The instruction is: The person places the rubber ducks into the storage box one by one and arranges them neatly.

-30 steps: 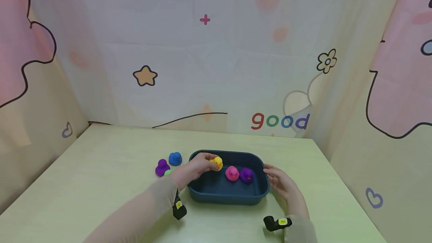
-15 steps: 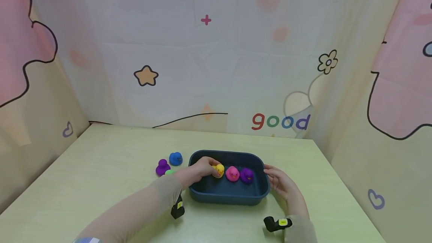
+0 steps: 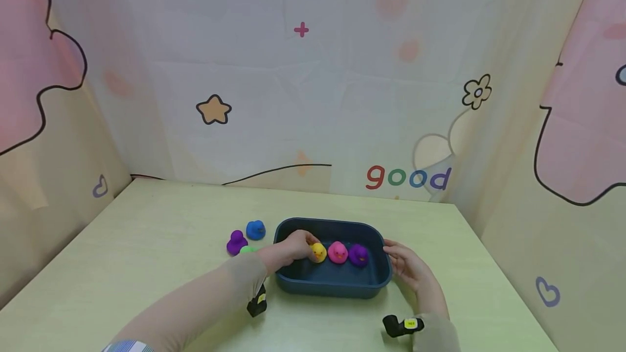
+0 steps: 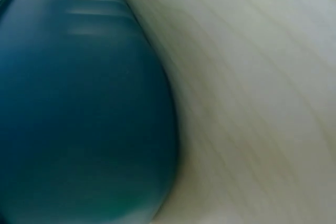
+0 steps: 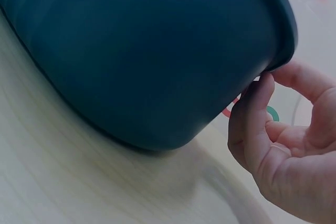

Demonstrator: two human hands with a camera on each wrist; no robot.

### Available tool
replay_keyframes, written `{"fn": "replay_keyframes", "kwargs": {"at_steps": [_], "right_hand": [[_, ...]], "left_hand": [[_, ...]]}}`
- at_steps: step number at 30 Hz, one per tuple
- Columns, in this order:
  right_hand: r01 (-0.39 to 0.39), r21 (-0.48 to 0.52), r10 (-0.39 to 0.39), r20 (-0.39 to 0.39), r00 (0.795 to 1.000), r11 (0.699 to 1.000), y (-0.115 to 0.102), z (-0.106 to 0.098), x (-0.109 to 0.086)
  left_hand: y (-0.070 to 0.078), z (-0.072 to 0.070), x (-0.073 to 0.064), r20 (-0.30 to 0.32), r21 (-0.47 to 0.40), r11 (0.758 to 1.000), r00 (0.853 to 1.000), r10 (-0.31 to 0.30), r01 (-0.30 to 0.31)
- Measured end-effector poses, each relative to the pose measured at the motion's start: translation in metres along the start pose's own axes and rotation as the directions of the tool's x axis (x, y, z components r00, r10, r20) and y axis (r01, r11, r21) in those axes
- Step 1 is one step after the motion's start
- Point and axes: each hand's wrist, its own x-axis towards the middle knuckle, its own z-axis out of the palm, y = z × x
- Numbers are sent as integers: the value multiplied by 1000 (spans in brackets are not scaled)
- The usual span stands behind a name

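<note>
My left hand (image 3: 296, 246) reaches over the left side of a dark blue rectangular bin (image 3: 332, 289) and holds a yellow rubber duck (image 3: 319, 253) low inside it. A pink rubber duck (image 3: 338, 253) and a purple rubber duck (image 3: 359, 255) sit to its right in the bin, the three in a row. In the left wrist view only the bin's outer wall (image 4: 89, 108) and the table show; the hand is out of that view. My right hand (image 3: 409, 266) touches the bin's right end, fingertips at the rim. The right wrist view shows its bent fingers (image 5: 256, 124) against the outside, just below the rim.
Left of the bin, a blue duck (image 3: 256, 230), a purple duck (image 3: 237, 243) and a partly hidden green one (image 3: 247, 250) lie on the pale wooden table (image 3: 161, 232). A printed cloth backdrop (image 3: 274, 124) encloses the table's back and sides.
My left hand has lowered the yellow duck into the bin, moving slightly right, until it lines up beside the pink one. My right hand has stayed at the bin's right end.
</note>
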Motion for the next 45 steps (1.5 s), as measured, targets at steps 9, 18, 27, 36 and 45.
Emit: {"fn": "replay_keyframes", "kwargs": {"at_steps": [9, 18, 27, 36, 45], "right_hand": [[-4, 25, 4, 1, 1000, 1000, 3, 0, 0], [64, -5, -63, 88, 994, 998, 11, -11, 7], [44, -15, -44, 47, 998, 999, 6, -10, 5], [-22, 49, 22, -5, 1000, 999, -1, 0, 1], [12, 28, -13, 29, 999, 1000, 0, 2, -2]], "left_hand": [[5, -12, -9, 34, 142, 986, 996, 82, -86], [20, -57, -30, 79, 230, 952, 979, 187, -201], [8, -113, -39, 157, 174, 934, 945, 287, -313], [-33, -155, -43, 101, 145, 942, 952, 289, -301], [-70, -173, -44, 16, 39, 985, 986, 168, -168]]}}
